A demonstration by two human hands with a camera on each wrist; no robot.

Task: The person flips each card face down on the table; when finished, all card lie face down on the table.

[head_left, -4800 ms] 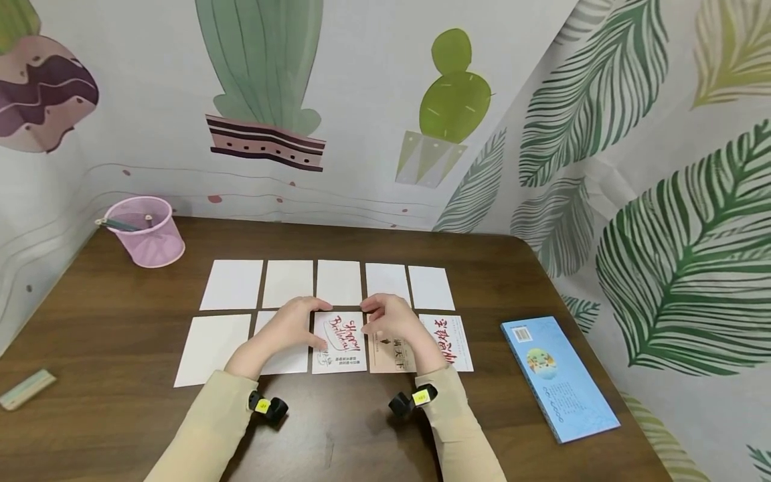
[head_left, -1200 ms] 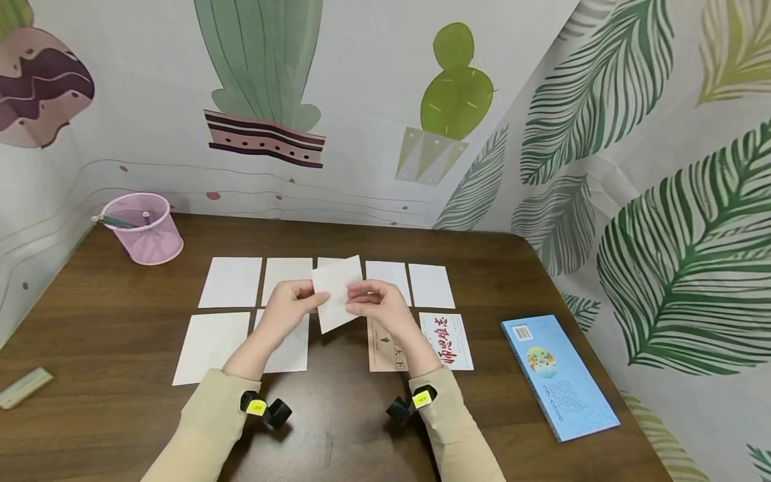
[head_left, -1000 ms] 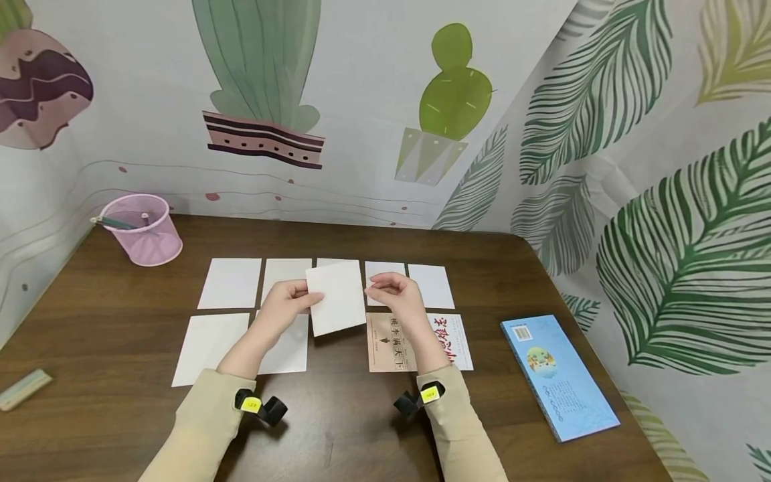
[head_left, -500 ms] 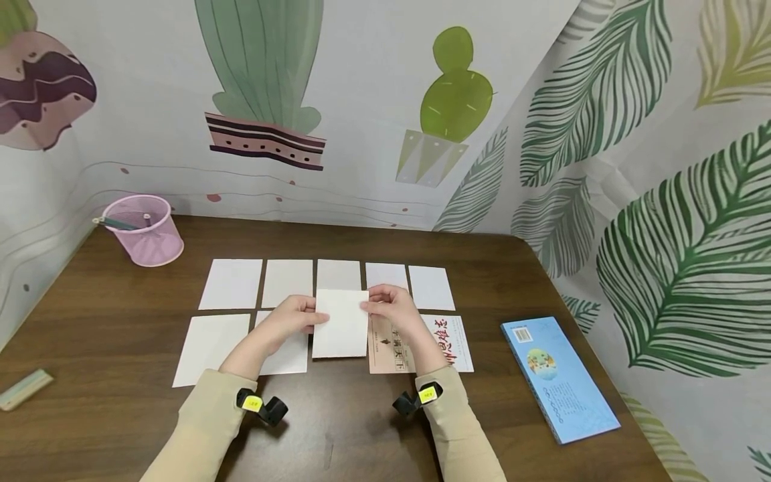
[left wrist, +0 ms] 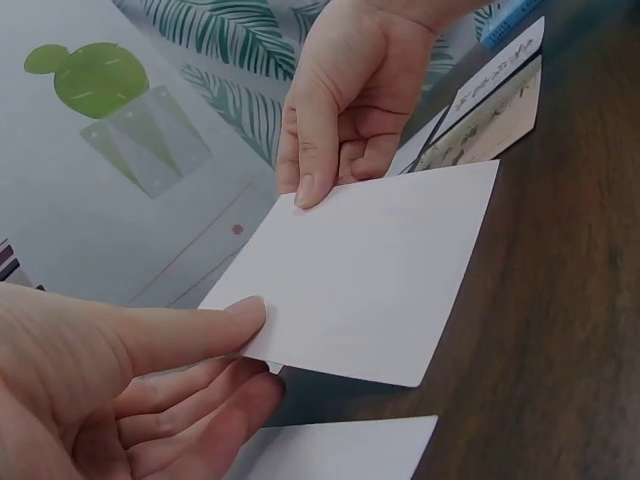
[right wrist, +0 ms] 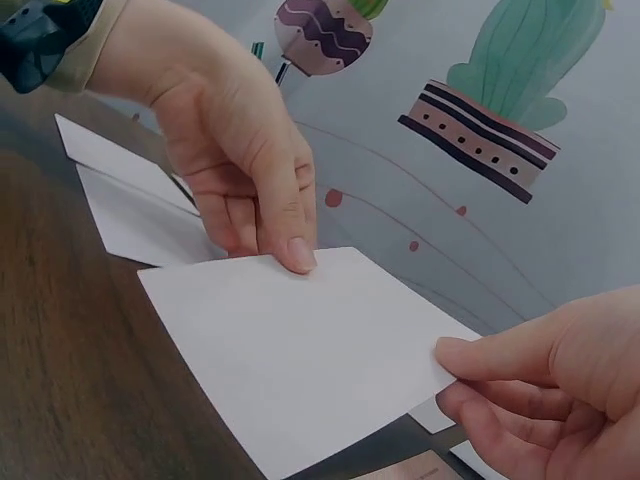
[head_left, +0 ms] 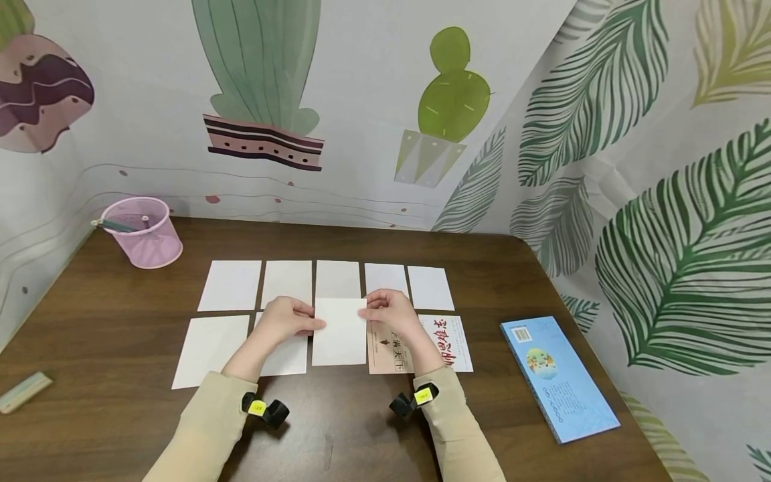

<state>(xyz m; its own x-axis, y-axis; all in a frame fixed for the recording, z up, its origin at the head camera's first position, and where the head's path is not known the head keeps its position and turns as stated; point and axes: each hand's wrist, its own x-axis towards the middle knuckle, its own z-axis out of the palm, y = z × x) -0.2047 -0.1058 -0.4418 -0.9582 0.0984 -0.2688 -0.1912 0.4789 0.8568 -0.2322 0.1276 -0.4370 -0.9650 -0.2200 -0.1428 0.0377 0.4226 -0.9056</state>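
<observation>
Between both hands is a white card (head_left: 339, 338), blank side up, raised a little off the table in the wrist views. My left hand (head_left: 286, 317) pinches its left edge, thumb on top and fingers beneath. The right hand (head_left: 393, 313) pinches the opposite edge the same way. In the left wrist view the card (left wrist: 370, 270) looks flat and unbent. Just right of it lies a tan printed card (head_left: 388, 351), partly covered by my right hand, then a white card with red lettering (head_left: 448, 341). Left of it, a blank card (head_left: 286, 355) is partly hidden by my left hand.
Several blank cards (head_left: 230, 286) form a back row, and another blank card (head_left: 211, 351) lies front left. A pink mesh pen holder (head_left: 153, 244) stands back left. An eraser (head_left: 24, 393) lies at the left, a blue book (head_left: 559, 378) at the right.
The middle front card, earlier lying with its "Happy Birthday" side up, has been lifted and turned blank side up. Over the last second both hands brought it lower and nearer its spot in the row.
</observation>
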